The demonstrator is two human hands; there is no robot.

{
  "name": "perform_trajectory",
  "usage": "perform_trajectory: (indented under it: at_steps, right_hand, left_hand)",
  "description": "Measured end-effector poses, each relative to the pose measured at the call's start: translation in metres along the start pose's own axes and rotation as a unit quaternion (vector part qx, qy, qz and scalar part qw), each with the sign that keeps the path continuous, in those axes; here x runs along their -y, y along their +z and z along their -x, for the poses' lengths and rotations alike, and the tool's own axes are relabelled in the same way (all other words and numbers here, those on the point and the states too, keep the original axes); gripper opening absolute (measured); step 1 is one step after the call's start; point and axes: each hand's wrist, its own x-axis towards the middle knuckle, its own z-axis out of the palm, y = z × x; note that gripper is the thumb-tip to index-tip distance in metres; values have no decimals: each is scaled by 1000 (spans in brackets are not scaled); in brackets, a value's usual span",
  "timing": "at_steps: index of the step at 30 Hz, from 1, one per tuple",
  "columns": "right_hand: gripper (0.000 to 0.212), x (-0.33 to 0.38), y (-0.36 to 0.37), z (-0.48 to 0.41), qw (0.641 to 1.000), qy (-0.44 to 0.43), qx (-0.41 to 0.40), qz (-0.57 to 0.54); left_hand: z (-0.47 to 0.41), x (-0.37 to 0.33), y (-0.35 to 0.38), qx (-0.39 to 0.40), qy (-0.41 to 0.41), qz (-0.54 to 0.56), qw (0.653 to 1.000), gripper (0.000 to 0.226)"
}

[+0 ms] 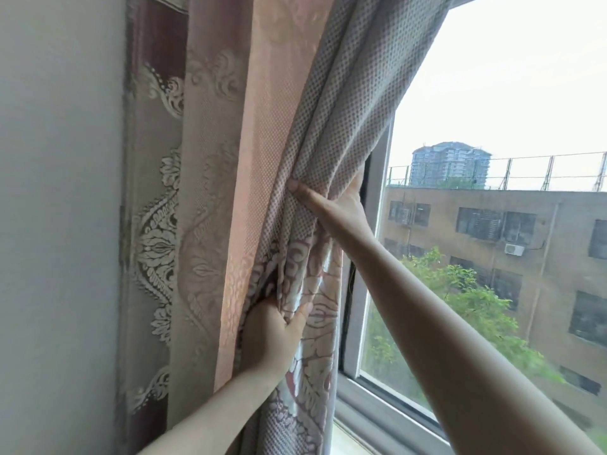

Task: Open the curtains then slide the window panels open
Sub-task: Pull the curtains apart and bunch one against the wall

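A heavy patterned curtain (262,126), pink and grey with pale floral motifs, hangs bunched against the left side of the window. My right hand (331,208) grips a fold of it at mid-height, thumb pressed on the fabric, fingers hidden behind the cloth. Lower down, my left hand (272,333) clutches another gathered fold. To the right of the curtain the window panel (492,224) shows behind its grey frame (374,198); the glass looks closed.
A plain grey wall (59,224) stands on the left, right beside the curtain's edge. The window sill (377,418) runs along the bottom right. Outside are a brown building, green trees and a distant tower.
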Motion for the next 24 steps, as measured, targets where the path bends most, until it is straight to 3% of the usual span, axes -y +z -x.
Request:
perform_trajectory:
  at_steps: [6,14,24]
  right_hand:
    - [116,-17,39,-25,1000,-9,-13,4]
    - [109,-52,91,-62,1000,-23,-12,-5]
    - [113,-106,166,-115,998,-51,-10,-40]
  left_hand:
    - [-38,33,-11,22,19,-23,999,64]
    - [-83,83,-12,-6,28,-27,999,61]
    - [-148,146,-12,-9,-7,-37,999,55]
